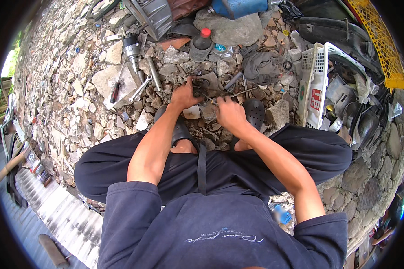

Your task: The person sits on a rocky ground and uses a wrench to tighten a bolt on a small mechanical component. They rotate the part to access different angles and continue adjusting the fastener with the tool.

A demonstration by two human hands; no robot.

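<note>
Over the rubble between my feet, my left hand (182, 97) is closed on a small dark, curved metal part (202, 84). My right hand (230, 114) pinches a thin tool (213, 101) whose tip points toward that part; whether they touch is too small to tell. Just past the right fingers lies a slim metal rod (246, 92). A short grey tube (233, 80) rests beyond it. Left of the left hand are a combination wrench (141, 88), a straight metal bar (154, 74) and a screwdriver (116, 91) with a dark and red handle.
A silver and black power tool (131, 49) lies by a flat stone. Ahead stands a dark bottle with a red cap (205, 32), near a large rock (229, 29). A grey rag (261, 66) lies right of it, then a white crate (310, 96) of parts. Loose stones cover the ground.
</note>
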